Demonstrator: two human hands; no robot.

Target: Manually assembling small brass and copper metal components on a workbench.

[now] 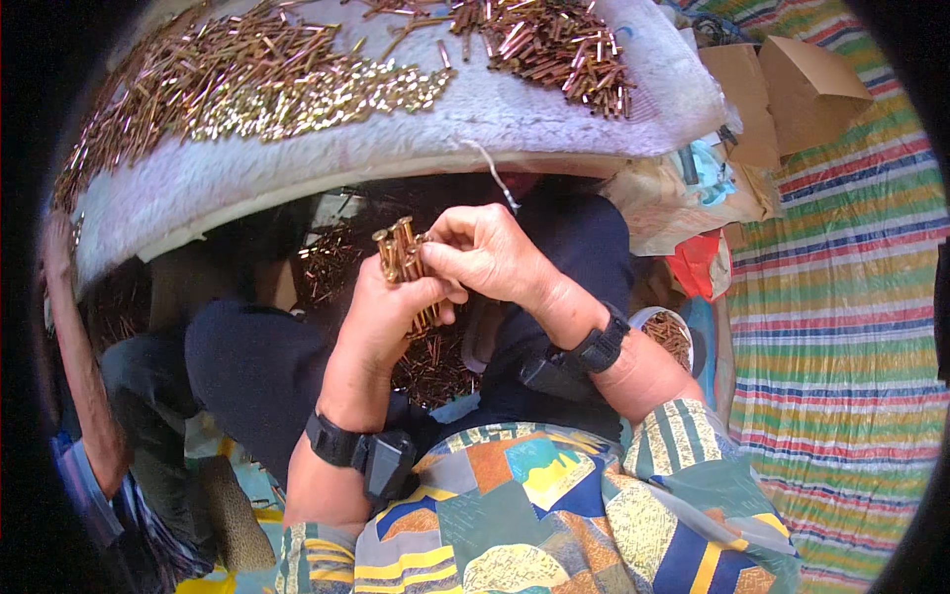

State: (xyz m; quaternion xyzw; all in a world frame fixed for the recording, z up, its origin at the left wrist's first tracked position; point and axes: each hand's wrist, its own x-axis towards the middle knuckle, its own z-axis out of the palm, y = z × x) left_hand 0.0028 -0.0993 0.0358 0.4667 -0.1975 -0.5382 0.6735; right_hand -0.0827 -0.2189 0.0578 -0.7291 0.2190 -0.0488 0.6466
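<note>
A bundle of long brass-coloured screws [400, 252] stands upright in my left hand [386, 307], flat heads at the top. The fingers of this hand are closed round the shanks. My right hand [485, 255] comes in from the right, thumb and fingers bent together at the bundle's upper side. Its fingertips touch the screws there; which of them it pinches is partly hidden. Both hands are over my lap, just before the near edge of the pale cloth-covered table [554, 129]. Below my hands lies a heap of loose screws [435, 366].
On the table are a wide pile of screws [228, 79] and a smaller reddish pile [564, 54]. Another person's hand [57, 243] is at the table's left edge. At right are a white tub of screws [668, 335], a red bag [698, 264], a cardboard box [807, 94] and striped sheeting [841, 346].
</note>
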